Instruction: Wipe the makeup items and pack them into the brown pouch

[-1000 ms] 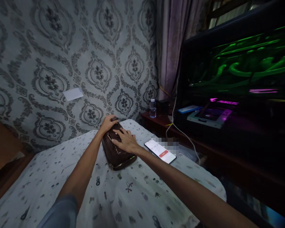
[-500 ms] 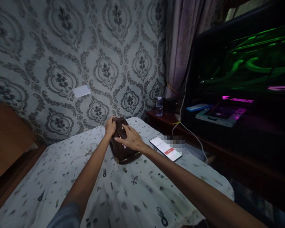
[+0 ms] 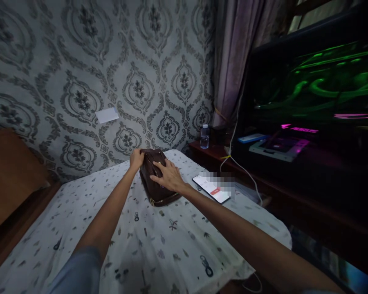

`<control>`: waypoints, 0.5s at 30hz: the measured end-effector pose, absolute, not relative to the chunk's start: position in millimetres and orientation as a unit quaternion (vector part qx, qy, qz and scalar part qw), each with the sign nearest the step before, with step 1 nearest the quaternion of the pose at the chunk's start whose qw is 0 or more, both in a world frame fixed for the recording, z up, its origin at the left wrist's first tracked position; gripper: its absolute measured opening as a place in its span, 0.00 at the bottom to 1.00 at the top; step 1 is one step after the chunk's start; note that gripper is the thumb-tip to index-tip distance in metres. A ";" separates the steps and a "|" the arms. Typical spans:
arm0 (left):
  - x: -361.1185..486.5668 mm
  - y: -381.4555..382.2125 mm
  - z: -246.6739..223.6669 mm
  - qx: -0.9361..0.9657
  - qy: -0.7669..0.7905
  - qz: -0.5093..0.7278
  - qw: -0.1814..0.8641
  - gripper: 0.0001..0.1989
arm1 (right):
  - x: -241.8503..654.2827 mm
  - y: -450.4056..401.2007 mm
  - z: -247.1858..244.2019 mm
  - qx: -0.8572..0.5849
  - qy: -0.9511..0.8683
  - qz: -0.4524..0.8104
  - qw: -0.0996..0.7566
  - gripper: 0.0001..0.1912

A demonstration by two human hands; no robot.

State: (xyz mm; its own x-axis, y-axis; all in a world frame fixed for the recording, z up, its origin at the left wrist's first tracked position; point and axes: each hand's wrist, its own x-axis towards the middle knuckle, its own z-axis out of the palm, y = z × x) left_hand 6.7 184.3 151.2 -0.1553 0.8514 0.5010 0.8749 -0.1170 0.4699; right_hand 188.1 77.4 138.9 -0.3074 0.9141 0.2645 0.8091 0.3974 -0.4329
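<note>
A dark brown leather-look bag (image 3: 147,182) with gold-coloured zips lies on the patterned sheet. At its far left corner, my left hand (image 3: 137,159) grips the edge, its fingertips partly hidden. My right hand (image 3: 169,175) rests across the bag's top with thumb and fingers spread, close to a zip line. The hand covers the right side of the bag. Just to the right of the bag, a phone (image 3: 207,188) with a lit white screen and a red button lies face up on the sheet.
The white patterned sheet (image 3: 135,245) drops at its right edge. A plastic bottle (image 3: 204,136) stands on a dark red wooden ledge (image 3: 194,147). A white cable (image 3: 245,170) hangs beside a dark glass-fronted case (image 3: 294,90). A brown wooden board (image 3: 15,171) stands at left.
My left hand has shifted slightly left along the bag's far edge, and the bag's top looks flatter and wider. My right hand stays on top, its fingers a little more spread.
</note>
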 end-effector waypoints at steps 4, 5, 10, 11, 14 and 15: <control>-0.1 182.7 161.2 -0.646 -0.679 -0.348 0.031 0.10 | 188.6 79.1 138.5 -0.536 -0.801 0.106 0.244 0.36; 0.7 182.0 162.2 -0.644 -0.681 -0.347 0.036 0.10 | 189.0 79.3 138.6 -0.535 -0.802 0.106 0.244 0.36; 9.7 175.4 161.7 -0.645 -0.676 -0.354 0.044 0.10 | 189.1 78.2 138.8 -0.532 -0.803 0.108 0.245 0.35; 11.5 173.7 160.9 -0.645 -0.673 -0.358 0.044 0.11 | 188.4 78.0 138.4 -0.532 -0.803 0.109 0.246 0.35; 16.6 168.8 155.8 -0.644 -0.665 -0.376 0.040 0.11 | 187.4 79.7 136.5 -0.530 -0.802 0.107 0.253 0.35; 18.3 167.1 152.9 -0.642 -0.662 -0.384 0.038 0.11 | 188.8 81.8 135.5 -0.528 -0.803 0.107 0.256 0.36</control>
State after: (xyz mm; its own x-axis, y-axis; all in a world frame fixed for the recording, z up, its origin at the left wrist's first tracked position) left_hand 18.3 167.1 152.9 -0.1720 0.8210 0.5444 0.8801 -0.1202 0.4594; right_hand 188.8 81.8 135.5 -0.3120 0.9021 0.2982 0.7928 0.4201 -0.4415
